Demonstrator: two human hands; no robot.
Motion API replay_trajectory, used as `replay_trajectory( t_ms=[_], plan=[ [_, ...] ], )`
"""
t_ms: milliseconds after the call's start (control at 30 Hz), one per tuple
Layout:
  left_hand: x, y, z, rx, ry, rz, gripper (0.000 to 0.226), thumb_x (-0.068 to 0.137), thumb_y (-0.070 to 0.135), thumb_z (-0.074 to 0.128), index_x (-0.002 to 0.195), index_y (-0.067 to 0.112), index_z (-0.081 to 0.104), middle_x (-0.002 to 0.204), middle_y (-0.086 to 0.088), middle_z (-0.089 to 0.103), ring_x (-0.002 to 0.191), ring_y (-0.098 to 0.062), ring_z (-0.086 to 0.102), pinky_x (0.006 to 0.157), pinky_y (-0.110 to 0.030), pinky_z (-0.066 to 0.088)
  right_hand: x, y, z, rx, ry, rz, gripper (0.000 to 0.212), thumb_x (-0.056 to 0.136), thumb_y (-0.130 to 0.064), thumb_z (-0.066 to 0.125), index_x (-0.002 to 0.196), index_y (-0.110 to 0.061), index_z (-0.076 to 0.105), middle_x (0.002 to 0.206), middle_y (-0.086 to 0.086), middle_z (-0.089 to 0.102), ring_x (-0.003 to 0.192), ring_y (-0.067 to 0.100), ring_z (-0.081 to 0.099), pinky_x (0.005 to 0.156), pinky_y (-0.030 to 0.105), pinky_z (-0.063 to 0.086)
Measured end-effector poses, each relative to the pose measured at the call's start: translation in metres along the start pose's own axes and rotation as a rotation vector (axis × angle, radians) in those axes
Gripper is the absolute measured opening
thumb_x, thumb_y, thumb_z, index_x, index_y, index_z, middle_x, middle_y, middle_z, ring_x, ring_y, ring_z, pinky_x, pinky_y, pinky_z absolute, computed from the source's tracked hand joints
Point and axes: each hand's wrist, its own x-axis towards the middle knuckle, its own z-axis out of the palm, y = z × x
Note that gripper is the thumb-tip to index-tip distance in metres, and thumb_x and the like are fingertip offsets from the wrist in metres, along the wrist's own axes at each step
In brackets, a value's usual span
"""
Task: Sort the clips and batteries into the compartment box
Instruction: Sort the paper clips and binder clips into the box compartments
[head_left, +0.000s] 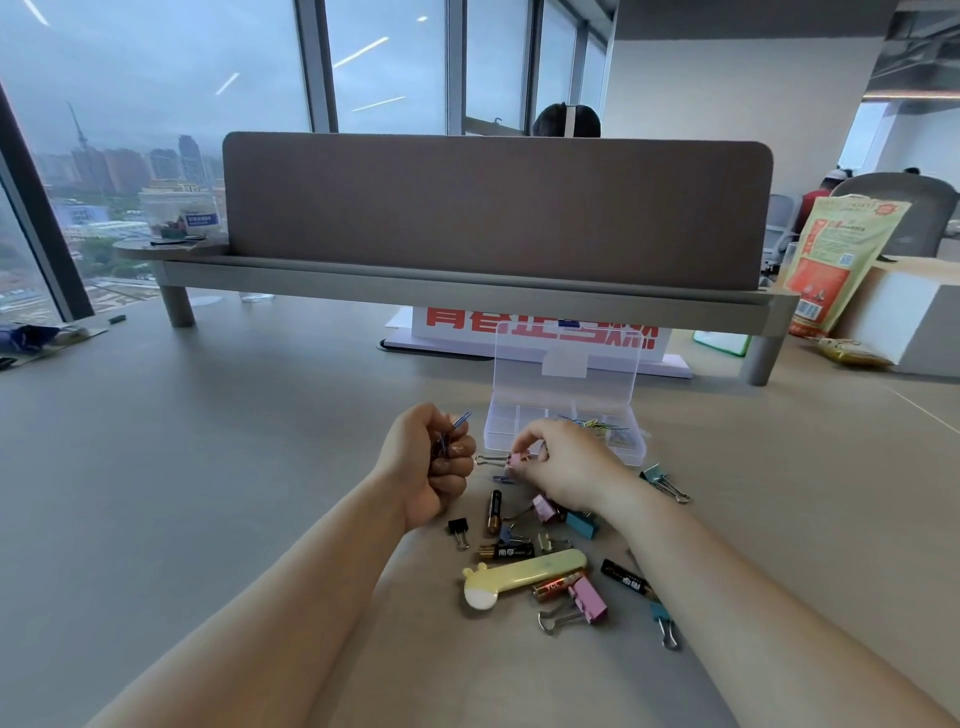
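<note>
Clips and batteries are lying scattered on a pale grey desk (208, 467), just in front of a clear plastic compartment box (563, 431) whose lid is standing open and upright behind it. Coloured paper clips (602, 425) are already sitting in one of the box's right-hand compartments; exactly which one is hard to tell through the clear walls.

Just left of the box, the left hand (431, 467) is curling into a fist around a bundle of paper clips, with one blue clip (460, 420) sticking out of the top. Directly in front of the box, the right hand (563, 462) is pinching a small pink binder clip (517, 460) between thumb and fingertips, its wire handles pointing toward the left hand.

Nearer the person than the box, the loose pile is spreading out: a black binder clip (458, 529), an upright black-and-gold battery (493, 512), another battery (506, 552) lying flat, a larger pink binder clip (587, 600) beside a red-labelled battery (556, 587), a teal binder clip (582, 524) and a yellow giraffe-shaped case (524, 574). Another teal binder clip (662, 480) is lying just right of the box's front corner.

Beyond the box, a brown desk partition (493, 208) is rising across the desk.
</note>
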Motion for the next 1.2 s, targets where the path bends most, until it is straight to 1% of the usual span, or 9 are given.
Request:
replay_trajectory(
  t_ms=[100,233,367,467,633,767,933,1067,1200],
  plan=[
    [0.002,0.001,-0.002,0.008,-0.005,0.002,0.010,0.074,0.011,0.032,0.066,0.015,0.035,0.051,0.002,0.030,0.033,-0.006,0.019,0.031,-0.011,0.012,-0.006,-0.002,-0.014,0.052,-0.115,-0.002,0.015,0.086,-0.028,0.066,0.099,-0.022,0.062,0.079,-0.012,0.051,0.071,0.003,0.046,0.062,0.023,0.038],
    [0.003,0.000,-0.002,0.037,-0.008,0.007,0.012,0.073,0.009,0.031,0.065,0.015,0.038,0.051,0.002,0.030,0.033,-0.006,0.019,0.030,-0.012,0.012,-0.011,-0.004,-0.023,0.051,-0.263,0.027,0.027,0.078,-0.031,0.074,0.103,-0.025,0.067,0.107,-0.005,0.063,0.097,0.013,0.058,0.082,0.028,0.048],
    [0.000,0.000,0.002,0.049,-0.030,0.029,0.010,0.065,0.007,0.033,0.065,0.013,0.040,0.051,0.001,0.033,0.034,-0.006,0.020,0.031,-0.011,0.012,-0.004,0.002,-0.018,0.059,-0.037,0.049,0.020,0.085,-0.037,0.066,0.088,-0.017,0.067,0.081,-0.006,0.059,0.078,0.012,0.054,0.064,0.025,0.041],
    [-0.001,0.001,0.003,0.046,-0.040,0.031,0.009,0.064,0.009,0.033,0.065,0.013,0.041,0.051,0.000,0.035,0.034,-0.006,0.021,0.033,-0.011,0.012,0.002,0.007,-0.006,-0.059,0.111,0.130,0.035,0.086,-0.043,0.061,0.075,-0.010,0.065,0.062,0.000,0.056,0.063,0.019,0.054,0.059,0.029,0.040],
    [-0.002,0.001,0.007,0.155,-0.004,0.030,0.028,0.089,0.026,0.047,0.064,0.018,0.040,0.052,0.004,0.034,0.035,-0.005,0.022,0.030,-0.013,0.015,0.007,0.008,0.002,-0.084,0.102,0.167,0.029,0.084,-0.037,0.066,0.070,-0.012,0.066,0.072,0.003,0.068,0.071,0.022,0.063,0.068,0.035,0.050],
    [-0.004,-0.002,0.012,0.412,0.039,0.151,0.021,0.093,0.026,0.055,0.078,0.018,0.044,0.054,0.006,0.037,0.040,-0.003,0.026,0.032,-0.012,0.022,0.008,0.011,0.001,-0.008,0.092,0.151,0.032,0.083,-0.031,0.066,0.065,-0.005,0.063,0.067,0.004,0.065,0.062,0.020,0.059,0.064,0.032,0.049],
    [-0.003,-0.001,0.012,0.603,0.099,0.178,0.021,0.099,0.014,0.039,0.106,0.010,0.058,0.064,0.001,0.049,0.043,-0.006,0.030,0.037,-0.015,0.023,0.009,0.008,-0.006,0.378,0.133,0.160,0.037,0.081,-0.015,0.058,0.052,-0.017,0.036,0.049,-0.001,0.026,0.043,0.014,0.023,0.047,0.024,0.022],
    [0.003,-0.006,0.007,1.109,0.195,0.346,0.029,0.100,0.016,0.033,0.105,0.013,0.061,0.069,0.004,0.050,0.054,-0.010,0.041,0.052,-0.024,0.035,0.011,0.009,-0.013,0.850,0.059,0.295,0.021,0.083,-0.012,0.050,0.063,-0.015,0.043,0.059,0.001,0.037,0.038,0.008,0.026,0.034,0.017,0.017],
    [0.005,-0.013,0.005,1.562,0.191,0.416,0.025,0.097,0.035,0.042,0.103,0.024,0.064,0.095,0.008,0.063,0.086,-0.014,0.058,0.072,-0.030,0.048,0.011,0.014,-0.019,1.306,-0.072,0.411,0.010,0.085,-0.012,0.041,0.076,-0.013,0.038,0.067,0.004,0.043,0.036,0.005,0.032,0.028,0.013,0.019]
  ],
)
